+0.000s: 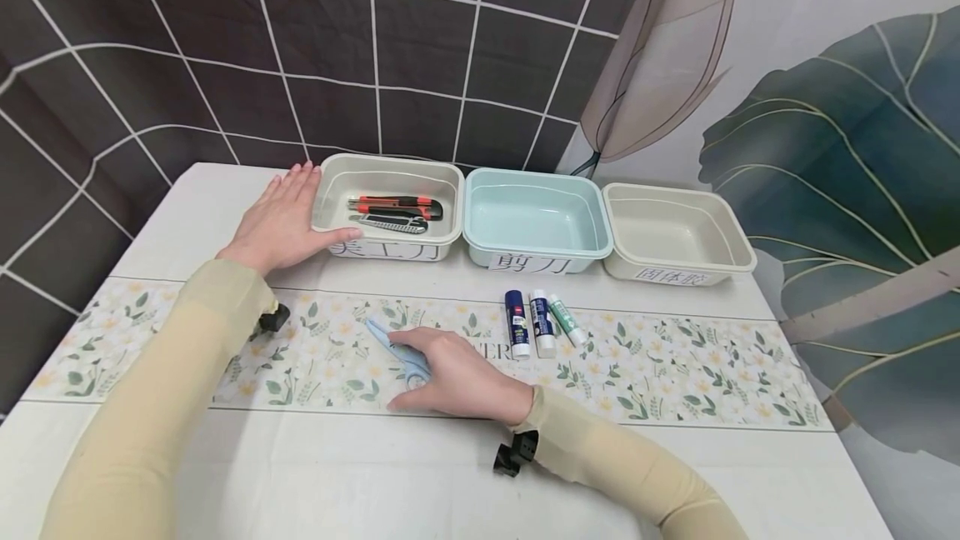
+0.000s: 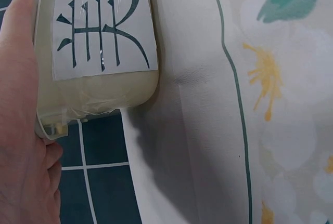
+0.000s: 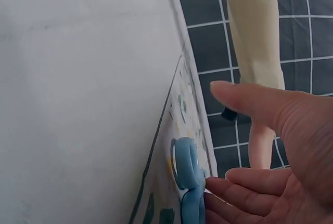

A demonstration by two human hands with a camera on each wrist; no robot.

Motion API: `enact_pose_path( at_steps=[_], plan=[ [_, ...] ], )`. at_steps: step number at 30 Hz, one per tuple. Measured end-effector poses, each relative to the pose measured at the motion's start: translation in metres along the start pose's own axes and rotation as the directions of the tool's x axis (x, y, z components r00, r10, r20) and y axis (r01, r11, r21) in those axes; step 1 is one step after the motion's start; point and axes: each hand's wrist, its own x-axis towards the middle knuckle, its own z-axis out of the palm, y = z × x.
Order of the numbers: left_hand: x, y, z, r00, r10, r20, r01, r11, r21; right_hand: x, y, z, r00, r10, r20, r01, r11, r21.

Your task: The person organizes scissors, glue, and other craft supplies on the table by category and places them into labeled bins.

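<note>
Flowered tablecloth (image 1: 675, 377), blue scissors (image 1: 410, 356) between the hands (image 1: 461, 377), beside the right.

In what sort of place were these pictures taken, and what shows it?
Probably an indoor work area for stationery: three labelled bins stand in a row, utility knives lie in the leftmost, and glue sticks lie on the covered table.
</note>
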Motion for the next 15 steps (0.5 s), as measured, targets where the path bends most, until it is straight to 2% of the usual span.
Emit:
enact_pose_path(
  at_steps=[8,15],
  plan=[
    [-0.001,0.000,0.000,1.000,-0.002,-0.001,0.002,1.000,-0.009,-0.003,0.003,0.000,1.000,0.015,0.014,-0.013,0.994,-0.105],
    [-0.001,-0.001,0.001,1.000,0.003,0.004,-0.003,1.000,-0.012,-0.008,0.015,-0.011,1.000,0.028,0.008,-0.026,0.986,-0.165]
  ],
)
